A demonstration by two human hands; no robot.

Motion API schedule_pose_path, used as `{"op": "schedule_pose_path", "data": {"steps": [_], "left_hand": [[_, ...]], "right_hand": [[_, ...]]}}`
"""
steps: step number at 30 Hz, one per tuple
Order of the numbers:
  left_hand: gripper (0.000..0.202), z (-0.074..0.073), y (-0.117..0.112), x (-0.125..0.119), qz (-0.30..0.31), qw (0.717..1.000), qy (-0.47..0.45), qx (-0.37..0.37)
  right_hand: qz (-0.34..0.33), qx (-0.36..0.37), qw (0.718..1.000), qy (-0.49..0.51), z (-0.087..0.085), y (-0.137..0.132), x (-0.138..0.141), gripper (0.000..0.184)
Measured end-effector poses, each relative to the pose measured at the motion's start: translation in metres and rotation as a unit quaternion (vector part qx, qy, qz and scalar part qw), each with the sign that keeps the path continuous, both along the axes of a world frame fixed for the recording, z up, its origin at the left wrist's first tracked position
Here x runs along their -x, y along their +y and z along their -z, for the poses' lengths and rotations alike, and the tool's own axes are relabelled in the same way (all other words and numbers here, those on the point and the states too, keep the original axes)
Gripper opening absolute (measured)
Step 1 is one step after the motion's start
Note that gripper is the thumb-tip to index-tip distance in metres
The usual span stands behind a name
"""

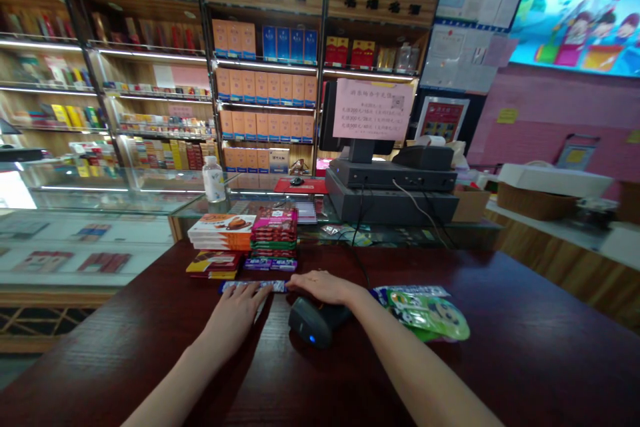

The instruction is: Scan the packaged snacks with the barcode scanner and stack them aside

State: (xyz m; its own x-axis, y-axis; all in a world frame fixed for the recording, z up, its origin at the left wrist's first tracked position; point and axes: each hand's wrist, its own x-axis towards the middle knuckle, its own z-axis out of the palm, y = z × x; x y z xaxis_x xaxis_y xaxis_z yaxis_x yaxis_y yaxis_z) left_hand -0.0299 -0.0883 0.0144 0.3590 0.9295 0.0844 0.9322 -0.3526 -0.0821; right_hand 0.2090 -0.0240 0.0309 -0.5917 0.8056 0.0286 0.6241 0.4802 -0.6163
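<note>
A narrow blue-and-white packet (278, 286) lies flat on the dark table, crosswise before me. My left hand (239, 307) rests over its left part, fingers stretched out and slightly apart. At the packet's right end are the fingertips of my right hand (320, 285), which is laid low with outstretched fingers; its underside is hidden. Below my right wrist lies a black barcode scanner (311, 324) with a blue light, its handle partly covered by my forearm. Just behind the packet stand a stack of red and purple packets (274, 233) and a pile of white-and-orange boxes (221, 232) on yellow-and-red ones (214, 265).
Green cartoon-printed packages (427, 312) lie to the right of my right forearm. Beyond the table stand a cash register (393, 183) on a glass counter and a white bottle (214, 180). A cable (361, 260) hangs towards the table. Stocked shelves (265, 105) line the back wall.
</note>
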Motion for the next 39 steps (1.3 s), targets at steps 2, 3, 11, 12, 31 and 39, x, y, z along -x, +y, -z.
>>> {"op": "schedule_pose_path", "data": {"steps": [2,3,11,12,31,39], "left_hand": [[0.063,-0.001,-0.006,0.009,-0.011,1.000,0.015,0.011],[0.064,-0.002,-0.008,0.014,-0.015,1.000,0.020,0.011],[0.069,-0.001,-0.014,0.037,-0.085,0.995,0.058,-0.001],[0.069,-0.001,-0.014,0.038,-0.093,0.994,0.060,0.001],[0.069,-0.002,-0.017,0.045,-0.153,0.986,0.065,-0.006],[0.064,-0.013,-0.018,0.043,-0.140,0.989,0.050,-0.027]], "right_hand": [[-0.030,0.019,0.999,0.015,0.001,0.001,0.005,0.054],[-0.043,0.028,0.998,0.024,0.002,0.002,0.007,0.057],[-0.046,0.025,0.997,0.053,0.000,0.001,0.011,0.055],[-0.045,0.026,0.997,0.053,0.000,0.001,0.011,0.055],[-0.025,0.023,0.996,0.087,0.006,-0.004,-0.011,0.055],[-0.002,-0.014,0.995,0.096,0.002,-0.003,-0.027,0.053]]}}
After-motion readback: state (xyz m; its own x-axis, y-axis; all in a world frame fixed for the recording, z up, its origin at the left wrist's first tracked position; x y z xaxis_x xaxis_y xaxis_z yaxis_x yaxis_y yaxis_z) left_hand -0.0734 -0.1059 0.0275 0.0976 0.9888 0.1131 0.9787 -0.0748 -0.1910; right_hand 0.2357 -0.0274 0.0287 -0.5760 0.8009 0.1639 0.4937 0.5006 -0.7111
